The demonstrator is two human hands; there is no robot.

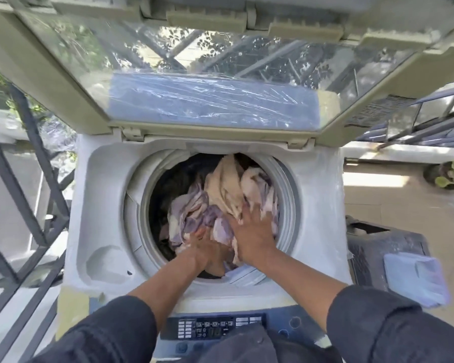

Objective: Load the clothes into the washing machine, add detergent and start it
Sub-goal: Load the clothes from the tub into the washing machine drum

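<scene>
- Right now: top-loading washing machine point(323, 205), white plastic deck, slightly grimy, round drum opening ringed by ribbed grey plastic.
- Lid point(207, 82) propped upright at the back; glass pane in a cream frame, crinkled clear film over a blue strip.
- Clothes point(220, 195) heaped in the drum: soft, crumpled fabric, beige piece on top, lilac-and-cream patterned pieces below, dark cloth at the left and back.
- Right hand point(252, 231) flat on the pile, palm down, fingers spread, pressing the beige and patterned fabric on the right side of the drum.
- Left hand point(207, 250) lower, near the front rim, partly buried in cloth; grip curled into the fabric, cannot tell whether closed on it.
- Dark sleeves point(393, 326) pushed up to the forearms.
- Control panel point(215, 328) at the near edge: dark rectangle, small white labels, digital display, round buttons beside it.
- Moulded rounded recess point(108, 263) at front left of the deck.
- Dark plastic basket point(385, 247) just right of the machine, pale blue folded cloth point(414, 279) on its near edge.
- Black metal railing point(34, 163) to the left.
</scene>
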